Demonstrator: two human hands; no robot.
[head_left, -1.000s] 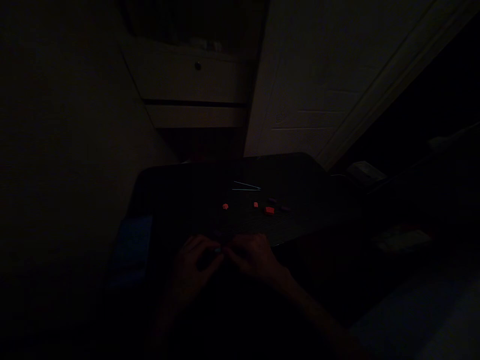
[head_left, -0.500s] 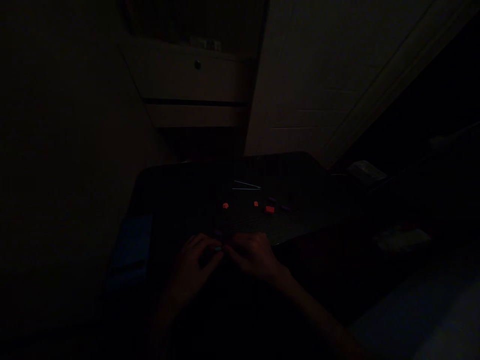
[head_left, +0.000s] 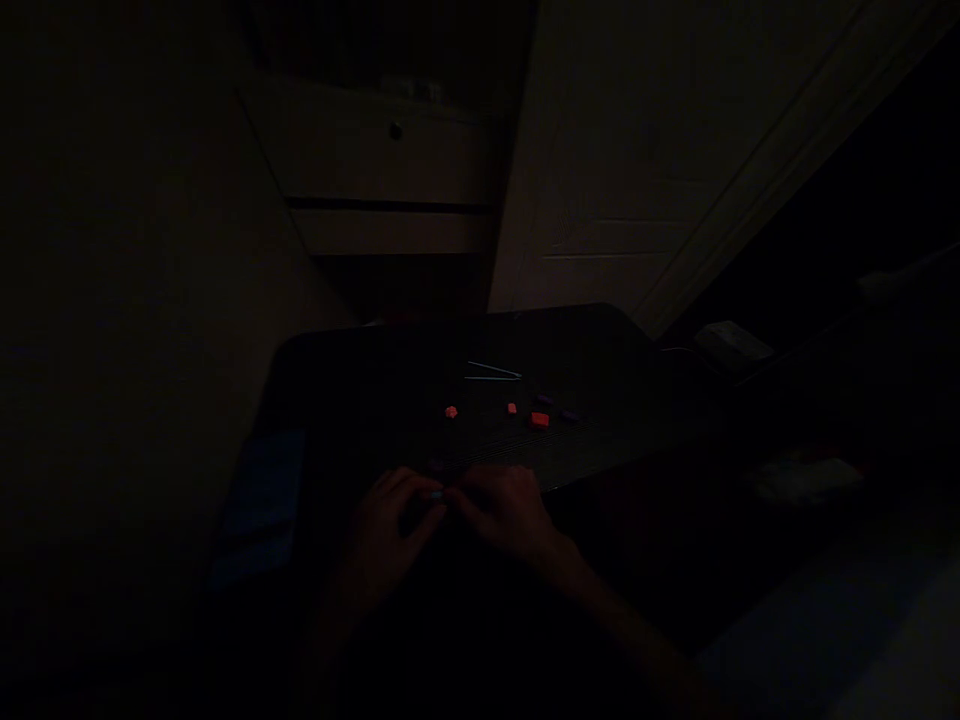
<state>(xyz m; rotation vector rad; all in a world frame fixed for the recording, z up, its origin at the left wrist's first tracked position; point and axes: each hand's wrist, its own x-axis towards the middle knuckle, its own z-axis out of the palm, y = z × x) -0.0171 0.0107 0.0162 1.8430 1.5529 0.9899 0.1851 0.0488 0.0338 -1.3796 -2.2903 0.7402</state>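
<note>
The scene is very dark. My left hand point(head_left: 390, 535) and my right hand point(head_left: 502, 510) meet at the near edge of a dark table point(head_left: 337, 380), fingertips pinched together on a tiny bluish piece point(head_left: 436, 494) that I cannot make out. Beyond my hands lie small red pieces point(head_left: 539, 420), one at the left point(head_left: 451, 412) and one in the middle point(head_left: 511, 408), with dim purple bits point(head_left: 570, 415) beside them. Two thin light rods point(head_left: 491, 373) lie farther back on the table.
A pale cabinet with a knobbed drawer point(head_left: 395, 140) stands behind the table. A light door point(head_left: 637, 180) is at the back right. A blue object point(head_left: 262, 495) sits off the table's left edge. Pale items point(head_left: 731, 342) lie to the right.
My hands stay pinched together in the same spot, with only slight finger movement. The pieces on the table have not moved.
</note>
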